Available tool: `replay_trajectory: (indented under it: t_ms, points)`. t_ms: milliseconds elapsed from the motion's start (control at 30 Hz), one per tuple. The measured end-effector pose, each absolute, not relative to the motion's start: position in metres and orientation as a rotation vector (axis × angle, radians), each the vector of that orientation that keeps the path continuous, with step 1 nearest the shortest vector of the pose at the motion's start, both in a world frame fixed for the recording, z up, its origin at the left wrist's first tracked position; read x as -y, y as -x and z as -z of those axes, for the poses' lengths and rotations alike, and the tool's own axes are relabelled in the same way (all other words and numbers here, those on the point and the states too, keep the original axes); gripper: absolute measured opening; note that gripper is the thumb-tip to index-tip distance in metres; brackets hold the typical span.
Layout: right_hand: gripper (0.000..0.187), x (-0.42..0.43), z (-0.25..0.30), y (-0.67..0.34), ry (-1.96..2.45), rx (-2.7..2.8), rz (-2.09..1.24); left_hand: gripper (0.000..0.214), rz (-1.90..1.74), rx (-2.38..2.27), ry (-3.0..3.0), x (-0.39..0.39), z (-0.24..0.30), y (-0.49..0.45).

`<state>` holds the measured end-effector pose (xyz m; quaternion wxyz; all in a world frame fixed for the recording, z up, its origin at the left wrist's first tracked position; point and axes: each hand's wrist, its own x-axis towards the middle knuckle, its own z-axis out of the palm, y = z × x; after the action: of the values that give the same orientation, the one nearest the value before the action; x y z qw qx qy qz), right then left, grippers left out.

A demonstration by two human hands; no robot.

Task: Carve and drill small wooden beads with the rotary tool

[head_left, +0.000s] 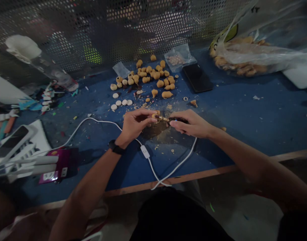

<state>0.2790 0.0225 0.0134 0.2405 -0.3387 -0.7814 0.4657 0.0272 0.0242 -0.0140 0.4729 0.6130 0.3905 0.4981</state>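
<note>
left hand (136, 125) held a narrow grip on a small tan bead (154, 115); right hand (191, 124) pinched a dark tool (177, 119), seemingly working the bead; this close work called for steady fingers.

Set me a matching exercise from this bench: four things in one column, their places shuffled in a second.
Things:
1. Black wristwatch
2. Black smartphone
3. White inline switch
4. White discs

Places:
A. On the white cable, below the hands
B. On the blue tabletop, beside a small clear plastic bag
C. Lower left of the tan beads
D. Around the left wrist

Pairs: 1-D, 2-B, 3-A, 4-C
</note>
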Motion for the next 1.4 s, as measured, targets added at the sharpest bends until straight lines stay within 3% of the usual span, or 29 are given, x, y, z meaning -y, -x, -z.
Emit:
replay_trajectory:
  t_ms: [1400]
  points:
    - [0.034,-0.0225,-0.0144,-0.2785,0.946,2.11,-1.307,0.025,-1.238,-0.944,-1.582,-0.0238,0.0112,-0.0268]
